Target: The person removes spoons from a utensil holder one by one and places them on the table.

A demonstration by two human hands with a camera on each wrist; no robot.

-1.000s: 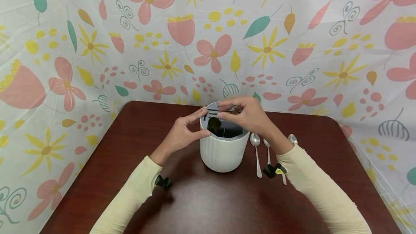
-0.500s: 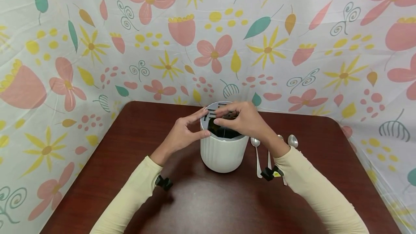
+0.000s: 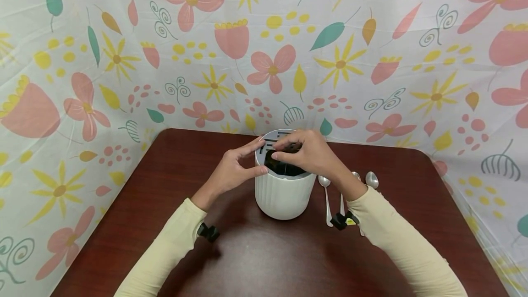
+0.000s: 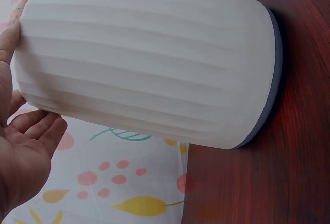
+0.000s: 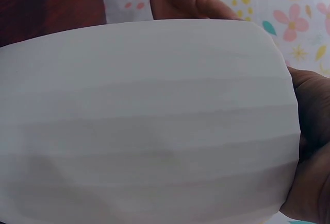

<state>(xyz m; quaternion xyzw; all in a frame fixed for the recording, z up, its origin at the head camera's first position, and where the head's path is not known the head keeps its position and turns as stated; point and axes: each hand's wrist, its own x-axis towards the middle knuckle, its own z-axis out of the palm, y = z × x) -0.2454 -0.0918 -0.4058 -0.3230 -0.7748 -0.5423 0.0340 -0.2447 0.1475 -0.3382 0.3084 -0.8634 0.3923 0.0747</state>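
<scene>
A white ribbed utensil holder (image 3: 284, 198) stands upright on the table, with a grey slotted top (image 3: 264, 150) and a dark opening at its front. My left hand (image 3: 235, 168) rests against its left side, thumb on the front rim and nearly straight fingers on the back rim. My right hand (image 3: 309, 152) bends over the top from the right, thumb and fingertips at the opening. What lies between those fingertips is hidden. In the right wrist view the holder's wall (image 5: 154, 121) covers much of that hand. Spoons (image 3: 324, 181) lie just right of the holder.
The dark brown table (image 3: 264, 260) ends at a floral cloth (image 3: 264, 58) behind and at the sides. Another spoon (image 3: 371, 179) lies beyond my right wrist, and its handle is partly covered by the sleeve (image 3: 396, 233). A small black device (image 3: 208, 232) sits at my left wrist.
My right hand has shifted slightly down and left over the opening. The dark round thing seen beneath its thumb earlier no longer stands out from the dark opening. My left hand stays put.
</scene>
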